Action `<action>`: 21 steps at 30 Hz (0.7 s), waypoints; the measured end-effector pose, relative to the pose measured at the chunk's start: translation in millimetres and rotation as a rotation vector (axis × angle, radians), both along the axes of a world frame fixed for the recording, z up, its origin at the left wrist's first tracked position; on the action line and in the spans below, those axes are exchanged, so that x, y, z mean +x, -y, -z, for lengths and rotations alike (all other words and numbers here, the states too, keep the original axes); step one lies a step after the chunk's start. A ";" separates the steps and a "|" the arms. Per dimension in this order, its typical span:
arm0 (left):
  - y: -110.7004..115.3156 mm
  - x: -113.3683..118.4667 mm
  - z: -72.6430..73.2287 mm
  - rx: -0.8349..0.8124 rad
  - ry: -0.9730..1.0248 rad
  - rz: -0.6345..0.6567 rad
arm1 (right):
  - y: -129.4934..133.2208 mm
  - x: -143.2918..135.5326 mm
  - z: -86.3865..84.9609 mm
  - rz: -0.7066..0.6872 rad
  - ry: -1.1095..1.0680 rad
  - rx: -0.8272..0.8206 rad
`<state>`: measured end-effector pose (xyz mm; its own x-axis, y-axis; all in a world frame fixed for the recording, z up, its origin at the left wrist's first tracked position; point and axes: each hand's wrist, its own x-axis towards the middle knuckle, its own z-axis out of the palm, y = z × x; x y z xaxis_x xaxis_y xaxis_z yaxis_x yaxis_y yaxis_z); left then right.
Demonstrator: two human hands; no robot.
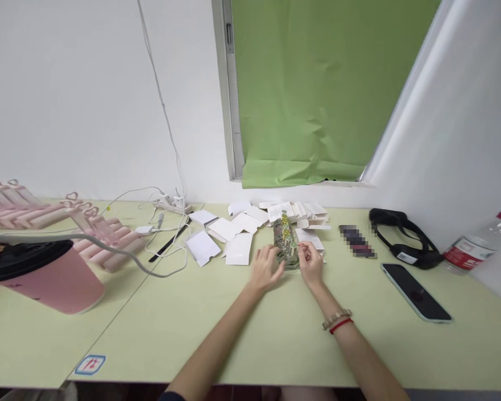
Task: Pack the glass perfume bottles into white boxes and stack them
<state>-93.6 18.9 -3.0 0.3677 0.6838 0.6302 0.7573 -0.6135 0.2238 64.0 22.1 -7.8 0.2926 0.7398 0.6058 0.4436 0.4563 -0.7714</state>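
green and patterned, a bundle [279, 236] with shiny yellow pieces [284, 220] on it lies between the two hands. the left hand [264, 269], fingers loosely spread, is at its near left; the right hand [310, 262] narrows thumb to finger by its right side, whether on anything i cannot tell. white cards [239, 249] lie beyond the left hand.

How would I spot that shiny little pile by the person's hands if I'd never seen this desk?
Find the big green sheet, then look down to the pale table. Near the white cards, the shiny pile lies between the left hand and right hand. Its green and yellow colouring sets it apart from those cards.
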 end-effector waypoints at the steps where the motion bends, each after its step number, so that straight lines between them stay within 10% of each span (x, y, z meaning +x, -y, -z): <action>1: 4.3 9.4 0.4 0.004 0.012 0.068 | 0.3 1.4 -0.9 -0.013 0.024 -0.010; 11: -9.8 4.6 -1.4 -0.099 0.134 0.157 | 3.0 1.3 -10.4 -0.064 0.238 -0.073; 21: -6.2 17.3 10.3 -0.201 0.195 -0.037 | -1.5 6.3 -6.9 -0.060 0.260 -0.068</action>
